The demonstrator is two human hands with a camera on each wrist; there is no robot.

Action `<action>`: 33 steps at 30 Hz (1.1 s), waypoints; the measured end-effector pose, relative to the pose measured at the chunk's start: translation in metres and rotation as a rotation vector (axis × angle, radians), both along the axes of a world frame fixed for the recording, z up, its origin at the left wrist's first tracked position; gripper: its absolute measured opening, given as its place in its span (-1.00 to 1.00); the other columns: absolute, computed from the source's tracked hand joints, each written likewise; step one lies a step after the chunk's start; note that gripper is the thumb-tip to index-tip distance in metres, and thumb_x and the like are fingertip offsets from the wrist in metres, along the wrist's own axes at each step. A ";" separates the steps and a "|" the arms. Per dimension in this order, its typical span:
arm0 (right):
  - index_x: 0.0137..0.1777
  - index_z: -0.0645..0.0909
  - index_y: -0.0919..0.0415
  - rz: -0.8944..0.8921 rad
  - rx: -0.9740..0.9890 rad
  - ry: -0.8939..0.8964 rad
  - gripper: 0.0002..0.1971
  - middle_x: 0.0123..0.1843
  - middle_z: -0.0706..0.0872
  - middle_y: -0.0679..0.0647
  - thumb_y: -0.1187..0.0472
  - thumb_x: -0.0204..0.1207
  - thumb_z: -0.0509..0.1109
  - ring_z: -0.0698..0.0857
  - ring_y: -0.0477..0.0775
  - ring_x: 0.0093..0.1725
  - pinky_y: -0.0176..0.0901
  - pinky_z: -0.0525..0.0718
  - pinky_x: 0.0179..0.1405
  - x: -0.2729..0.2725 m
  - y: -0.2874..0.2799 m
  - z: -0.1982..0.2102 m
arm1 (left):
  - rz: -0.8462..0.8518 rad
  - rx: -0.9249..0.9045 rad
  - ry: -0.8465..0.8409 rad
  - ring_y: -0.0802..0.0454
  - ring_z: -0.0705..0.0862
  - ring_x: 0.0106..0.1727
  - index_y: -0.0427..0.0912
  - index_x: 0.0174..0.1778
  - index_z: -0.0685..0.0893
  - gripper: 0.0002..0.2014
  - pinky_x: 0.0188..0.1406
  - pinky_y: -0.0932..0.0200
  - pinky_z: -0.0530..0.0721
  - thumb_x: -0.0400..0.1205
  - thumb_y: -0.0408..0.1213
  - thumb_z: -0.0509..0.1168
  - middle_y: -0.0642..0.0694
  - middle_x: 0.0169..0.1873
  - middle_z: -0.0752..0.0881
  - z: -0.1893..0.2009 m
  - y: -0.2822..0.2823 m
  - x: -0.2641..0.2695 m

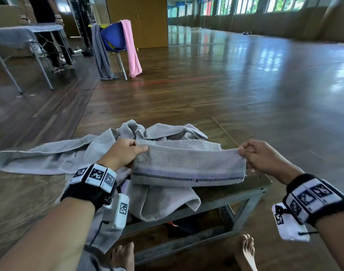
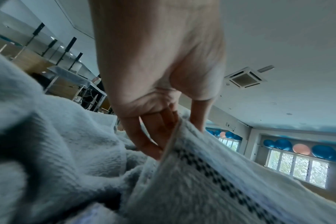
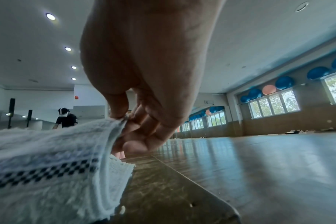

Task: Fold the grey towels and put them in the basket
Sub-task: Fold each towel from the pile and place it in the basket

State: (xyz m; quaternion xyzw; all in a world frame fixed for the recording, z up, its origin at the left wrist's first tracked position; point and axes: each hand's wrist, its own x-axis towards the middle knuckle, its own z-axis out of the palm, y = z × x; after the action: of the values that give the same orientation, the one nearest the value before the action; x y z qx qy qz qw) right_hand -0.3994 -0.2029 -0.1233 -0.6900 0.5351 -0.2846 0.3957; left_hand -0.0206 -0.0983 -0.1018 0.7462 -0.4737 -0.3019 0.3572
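Observation:
A grey towel (image 1: 188, 163) with a purple stripe and a dark checked border is stretched between my two hands above a low table. My left hand (image 1: 126, 151) pinches its left end, thumb on top; the left wrist view shows the fingers (image 2: 153, 136) curled under the towel edge (image 2: 211, 174). My right hand (image 1: 253, 155) pinches the right end; in the right wrist view the thumb and fingers (image 3: 123, 115) clamp the towel corner (image 3: 67, 151). Several loose grey towels (image 1: 59, 155) lie heaped under and to the left. No basket is in view.
The low metal-framed table (image 1: 245, 194) stands on a wooden floor, and my bare feet (image 1: 247, 249) are just in front of it. At the back left, a blue chair (image 1: 112, 38) carries a grey and a pink towel. A folding table (image 1: 28, 34) stands further left.

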 end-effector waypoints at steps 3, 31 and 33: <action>-0.07 0.64 0.16 -0.076 -0.103 0.031 -0.89 -0.34 0.73 0.05 0.18 0.67 0.45 0.58 0.06 -0.42 -0.03 0.59 -0.40 0.013 -0.030 -0.007 | 0.111 -0.098 -0.136 -0.10 0.55 -0.38 -0.21 -0.48 0.50 -0.59 -0.30 0.05 0.50 0.57 -0.09 0.45 -0.13 -0.52 0.56 -0.004 -0.021 -0.002; -0.14 0.62 -0.04 -0.048 -0.128 0.168 -0.85 -0.11 0.74 -0.08 0.16 0.64 0.47 0.68 -0.05 -0.12 -0.21 0.53 -0.26 0.059 -0.093 -0.053 | 0.264 0.079 -0.215 -0.11 0.55 -0.49 -0.19 -0.69 0.47 -0.53 -0.38 0.11 0.49 0.47 -0.19 0.50 -0.13 -0.66 0.53 -0.018 -0.048 0.013; -0.14 0.63 0.00 0.003 -0.078 0.185 -0.87 -0.16 0.73 -0.07 0.17 0.63 0.49 0.66 -0.02 -0.19 -0.17 0.54 -0.25 0.061 -0.093 -0.056 | 0.241 0.092 -0.232 -0.15 0.72 -0.34 -0.38 -0.52 0.69 -0.64 -0.27 0.07 0.64 0.48 -0.18 0.52 -0.28 -0.47 0.75 -0.022 -0.047 0.014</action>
State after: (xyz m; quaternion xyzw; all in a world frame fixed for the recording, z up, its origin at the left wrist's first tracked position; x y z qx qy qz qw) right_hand -0.3383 -0.2960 -0.1798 -0.7291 0.5566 -0.2397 0.3180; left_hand -0.0064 -0.1456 -0.1237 0.8429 -0.4047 -0.1902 0.2994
